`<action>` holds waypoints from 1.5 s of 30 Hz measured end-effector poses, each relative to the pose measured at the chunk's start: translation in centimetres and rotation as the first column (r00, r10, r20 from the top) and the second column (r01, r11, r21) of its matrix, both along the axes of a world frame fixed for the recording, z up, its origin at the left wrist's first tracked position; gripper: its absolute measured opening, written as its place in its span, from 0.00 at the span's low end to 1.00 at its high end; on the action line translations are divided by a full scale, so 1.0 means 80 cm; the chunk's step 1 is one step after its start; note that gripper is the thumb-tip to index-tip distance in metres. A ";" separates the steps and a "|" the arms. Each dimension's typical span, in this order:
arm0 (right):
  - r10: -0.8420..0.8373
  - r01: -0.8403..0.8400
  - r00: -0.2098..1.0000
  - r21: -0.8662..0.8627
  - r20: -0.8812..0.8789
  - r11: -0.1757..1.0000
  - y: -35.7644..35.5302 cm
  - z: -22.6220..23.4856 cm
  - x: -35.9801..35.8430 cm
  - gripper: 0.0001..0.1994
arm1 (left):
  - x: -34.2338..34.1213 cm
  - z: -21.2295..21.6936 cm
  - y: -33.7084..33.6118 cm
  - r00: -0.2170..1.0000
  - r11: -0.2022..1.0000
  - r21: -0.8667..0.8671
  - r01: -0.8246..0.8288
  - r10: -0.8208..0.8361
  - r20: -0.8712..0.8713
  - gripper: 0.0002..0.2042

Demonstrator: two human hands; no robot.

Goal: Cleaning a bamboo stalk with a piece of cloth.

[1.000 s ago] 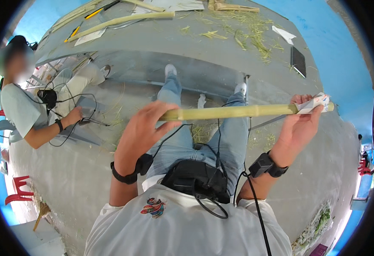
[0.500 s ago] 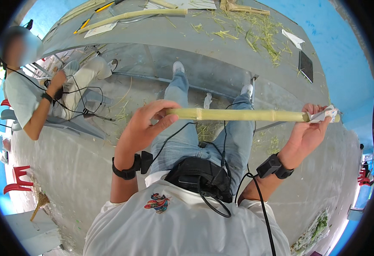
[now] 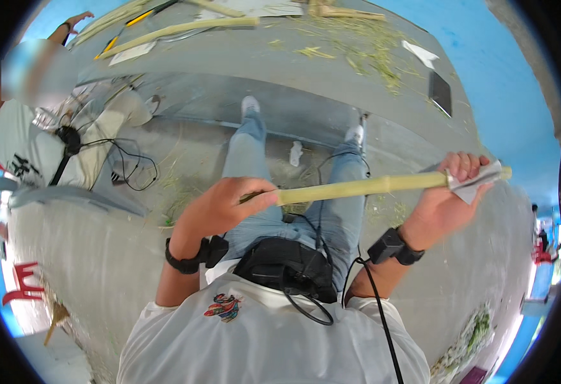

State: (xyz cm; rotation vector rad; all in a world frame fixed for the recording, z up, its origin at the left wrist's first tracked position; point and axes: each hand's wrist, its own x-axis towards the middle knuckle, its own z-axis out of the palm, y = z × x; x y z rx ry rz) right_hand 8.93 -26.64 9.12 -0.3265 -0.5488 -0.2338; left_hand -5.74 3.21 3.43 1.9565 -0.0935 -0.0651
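1. Bamboo stick: held in the air above the lap, slanting a little upward to the right in view; slender, rounded, pale yellow-green, with a raised node ring along its length
2. Left hand: clamped on the stick's left end, thumb laid along it; the tip is partly hidden by the fingers
3. Right hand: closed on a folded sheet wrapped about the stick near its right end, which protrudes beyond; the sheet is thin, grey-white and creased, its grit, if any, not discernible
4. Risk, as judged: the sheet could slip or tear if gripped unevenly; a splinter on the bamboo could prick the bare left fingers; a loose left grip could let the stick twist
5. Risk, as judged: the black cable hanging from the right wrist could snag during a wide arm movement
6. Worktop: grey, smooth, bearing curly green shavings, a dark flat smartphone and a long bamboo strip
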 end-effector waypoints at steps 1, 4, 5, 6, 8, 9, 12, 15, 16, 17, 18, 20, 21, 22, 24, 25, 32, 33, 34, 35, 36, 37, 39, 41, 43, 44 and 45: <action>-0.024 0.024 1.000 -0.007 0.004 1.000 0.006 0.002 -0.003 0.14 | -0.001 -0.003 -0.001 1.000 1.000 0.018 -0.005 0.005 -0.011 0.13; -0.031 0.031 0.999 -0.026 0.012 0.999 0.021 0.001 -0.006 0.15 | 0.003 0.003 -0.014 1.000 0.999 0.047 -0.003 0.003 -0.002 0.13; -0.043 0.044 0.999 -0.027 0.016 0.999 0.021 -0.001 -0.007 0.15 | 0.005 0.009 -0.017 1.000 0.998 0.063 -0.015 0.014 0.017 0.13; -0.033 0.034 0.999 -0.049 0.032 0.998 0.022 -0.003 -0.008 0.15 | 0.009 0.014 -0.021 1.000 0.998 0.063 -0.006 0.005 0.020 0.13; -0.016 0.019 0.999 -0.070 0.046 0.997 0.027 -0.004 -0.013 0.15 | 0.015 0.023 -0.032 0.994 0.990 0.132 0.041 -0.053 0.091 0.13; -0.046 0.048 0.999 -0.098 0.025 0.994 0.031 -0.004 -0.015 0.15 | 0.019 0.025 -0.039 0.994 0.990 0.133 0.040 -0.053 0.091 0.13; -0.086 0.083 0.996 -0.150 -0.015 0.985 0.042 -0.009 -0.020 0.16 | 0.030 0.031 -0.057 0.985 0.978 0.196 0.070 -0.099 0.142 0.13; -0.114 0.099 0.990 -0.176 -0.078 0.979 0.060 -0.013 -0.025 0.17 | 0.041 0.026 -0.066 0.973 0.966 0.258 0.004 -0.064 0.223 0.14; -0.129 0.105 0.983 -0.178 -0.127 0.978 0.064 -0.014 -0.027 0.17 | 0.044 0.025 -0.068 0.960 0.965 0.264 -0.003 -0.071 0.272 0.14; -0.124 0.100 0.983 -0.176 -0.133 0.979 0.064 -0.013 -0.026 0.17 | 0.047 0.024 -0.067 0.944 0.963 0.269 -0.011 -0.079 0.319 0.14; -0.191 0.157 0.969 -0.208 -0.156 0.965 0.061 -0.013 -0.023 0.18 | 0.050 0.025 -0.062 0.947 0.962 0.271 -0.014 -0.075 0.312 0.14; -0.254 0.205 0.948 -0.243 -0.191 0.948 0.047 -0.015 -0.014 0.19 | 0.050 0.025 -0.047 0.967 0.970 0.244 0.002 -0.065 0.248 0.14; -0.251 0.216 0.950 -0.194 -0.183 0.957 0.031 -0.016 -0.005 0.18 | 0.045 0.026 -0.038 0.970 0.969 0.249 -0.001 -0.060 0.237 0.14; -0.257 0.234 0.951 -0.146 -0.171 0.961 0.015 -0.017 0.004 0.18 | 0.043 0.027 -0.028 0.980 0.958 0.287 0.024 -0.078 0.180 0.14; -0.210 0.195 0.966 -0.106 -0.152 0.975 -0.010 -0.020 0.018 0.17 | 0.035 0.033 -0.014 0.989 0.943 0.331 0.044 -0.087 0.116 0.15; -0.170 0.162 0.978 -0.073 -0.123 0.984 -0.015 -0.019 0.020 0.17 | 0.030 0.038 -0.012 0.995 0.961 0.271 0.048 -0.069 0.070 0.15; -0.111 0.110 0.986 -0.012 -0.127 0.994 -0.025 -0.020 0.023 0.14 | 0.023 0.031 -0.003 0.983 0.972 0.211 0.106 -0.134 0.124 0.17; -0.109 0.108 0.986 -0.013 -0.127 0.994 -0.024 -0.020 0.023 0.14 | 0.023 0.033 -0.003 0.984 0.972 0.211 0.104 -0.132 0.124 0.17; -0.111 0.109 0.986 -0.018 -0.123 0.994 -0.024 -0.020 0.023 0.14 | 0.022 0.037 -0.003 0.985 0.968 0.227 0.106 -0.134 0.109 0.17; -0.113 0.111 0.986 -0.023 -0.119 0.994 -0.024 -0.020 0.022 0.14 | 0.022 0.040 -0.003 0.986 0.964 0.243 0.109 -0.135 0.094 0.18; -0.113 0.111 0.986 -0.024 -0.120 0.994 -0.023 -0.020 0.022 0.14 | 0.022 0.039 -0.002 0.987 0.964 0.243 0.109 -0.135 0.093 0.18; -0.124 0.122 0.984 -0.030 -0.124 0.992 -0.022 -0.020 0.022 0.14 | 0.022 0.039 -0.001 0.985 0.963 0.245 0.115 -0.142 0.094 0.18; -0.136 0.132 0.982 -0.037 -0.128 0.991 -0.019 -0.019 0.021 0.14 | 0.021 0.037 0.001 0.984 0.961 0.248 0.121 -0.148 0.096 0.18; -0.183 0.176 0.971 -0.057 -0.157 0.983 -0.016 -0.018 0.021 0.14 | 0.020 0.032 0.003 0.981 0.965 0.234 0.122 -0.153 0.120 0.18; -0.176 0.169 0.973 -0.060 -0.150 0.984 -0.016 -0.019 0.021 0.14 | 0.020 0.031 0.005 0.982 0.968 0.212 0.138 -0.162 0.100 0.18; -0.171 0.164 0.975 -0.063 -0.142 0.984 -0.016 -0.019 0.021 0.14 | 0.020 0.031 0.005 0.982 0.970 0.189 0.155 -0.172 0.080 0.18; -0.172 0.164 0.975 -0.063 -0.143 0.984 -0.017 -0.020 0.021 0.14 | 0.019 0.027 0.004 0.982 0.970 0.189 0.155 -0.172 0.080 0.18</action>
